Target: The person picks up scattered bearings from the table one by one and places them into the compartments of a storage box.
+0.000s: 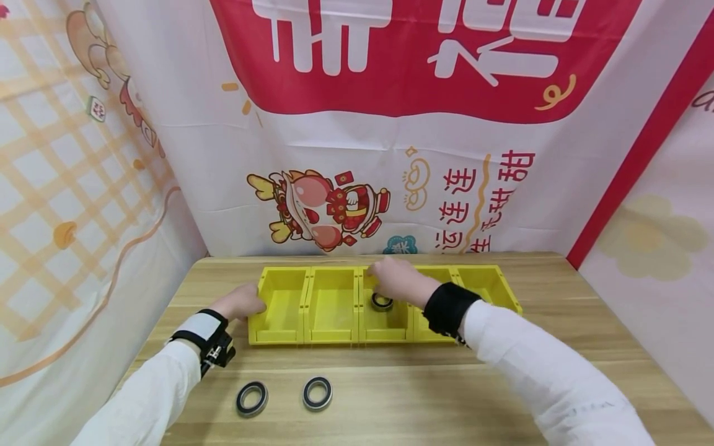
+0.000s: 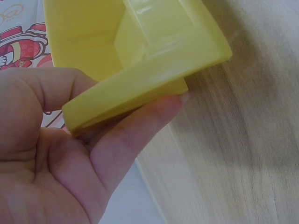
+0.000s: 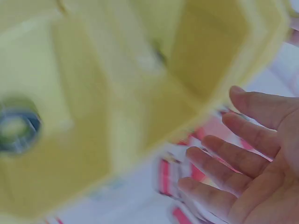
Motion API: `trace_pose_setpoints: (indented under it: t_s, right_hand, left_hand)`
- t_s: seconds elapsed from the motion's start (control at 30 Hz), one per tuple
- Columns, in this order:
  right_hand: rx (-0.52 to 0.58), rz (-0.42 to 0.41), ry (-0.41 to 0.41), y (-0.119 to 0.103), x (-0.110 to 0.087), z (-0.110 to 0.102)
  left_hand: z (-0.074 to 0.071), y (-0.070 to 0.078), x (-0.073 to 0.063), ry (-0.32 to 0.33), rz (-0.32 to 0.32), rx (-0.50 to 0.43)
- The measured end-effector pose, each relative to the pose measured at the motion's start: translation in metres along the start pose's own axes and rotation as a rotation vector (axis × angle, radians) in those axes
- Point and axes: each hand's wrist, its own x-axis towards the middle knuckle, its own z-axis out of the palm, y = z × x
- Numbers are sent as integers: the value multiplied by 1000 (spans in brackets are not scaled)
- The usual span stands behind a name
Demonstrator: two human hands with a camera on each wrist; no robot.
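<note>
A row of several joined yellow bins (image 1: 331, 337) stands on the wooden table. My left hand (image 1: 243, 301) pinches the side wall of the leftmost bin, its thumb (image 2: 140, 130) lying along the outside in the left wrist view. Over the third and fourth bins from the left is my right hand (image 1: 401, 282); the right wrist view shows its fingers (image 3: 219, 170) spread and holding nothing. Inside the third bin lies a ball bearing (image 1: 382, 301), partly hidden by the right hand. The bins look blurred in the right wrist view.
Two more ball bearings, a left one (image 1: 252, 399) and a right one (image 1: 317, 393), lie flat on the table (image 1: 424, 396) in front of the bins. A printed cloth (image 1: 334, 136) hangs behind the table, with more cloth at both sides.
</note>
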Motion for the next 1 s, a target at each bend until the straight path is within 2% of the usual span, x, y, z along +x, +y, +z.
trace_pose_setpoints:
  t_s: [0.2, 0.3, 0.4, 0.63, 0.8, 1.0]
  right_hand:
    - [-101, -159, 187, -23, -26, -51]
    - [-113, -211, 254, -35, -40, -64]
    - [-95, -242, 280, -48, -50, -69]
    - [-127, -354, 325, -75, -65, -52]
    - [-171, -438, 301, -90, -69, -30]
    - [-210, -490, 246, -104, -66, -2]
  left_hand:
    - [0, 2, -2, -10, 0, -7]
    - [-2, 3, -3, -13, 3, -9]
    - [-4, 3, -5, -23, 10, -16]
    - [-3, 3, -4, -17, -5, -22]
    - [-1, 3, -5, -3, -10, -13]
    - [0, 2, -5, -2, 13, -32]
